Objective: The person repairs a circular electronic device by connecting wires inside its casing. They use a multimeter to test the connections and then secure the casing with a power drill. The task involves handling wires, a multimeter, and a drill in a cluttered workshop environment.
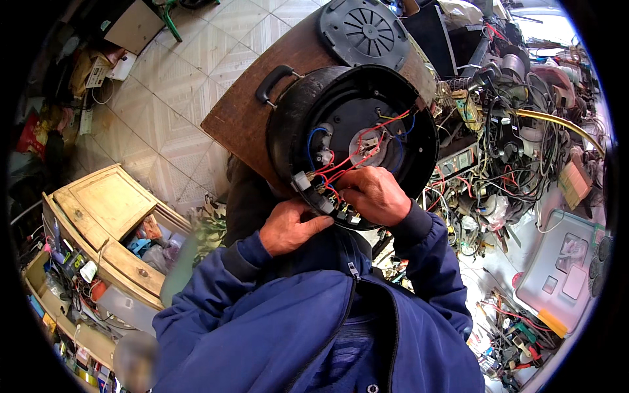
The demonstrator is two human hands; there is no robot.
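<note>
Navy jacket cloth [262, 334] is filling the space nearest the camera, and beyond it a black pot-shaped housing [283, 141] is lying with its open side up, overlapping the near part of a brown wooden counter [246, 105]; what is supporting its near side is not showing. The left hand [288, 228] is resting at the near rim, its thumb lying beside a pale grey block [324, 205]; its other fingers are mostly hiding, so I cannot tell whether they are gripping the housing. The right hand [377, 196] is bending over the near rim among red wires [337, 173], its fingers curling inward with their tips hidden, so whether they are pinching a lead I cannot tell. A round slotted cover [370, 31] is lying beyond the housing, and a tangle of cables [524, 150] is crowding the right side.

Several things could be going wrong from here: a red wire could be working off its terminal if the right hand is tugging hard; crossing leads could be chafing against one another; the housing could be tipping if the left hand is not steadying it
</note>
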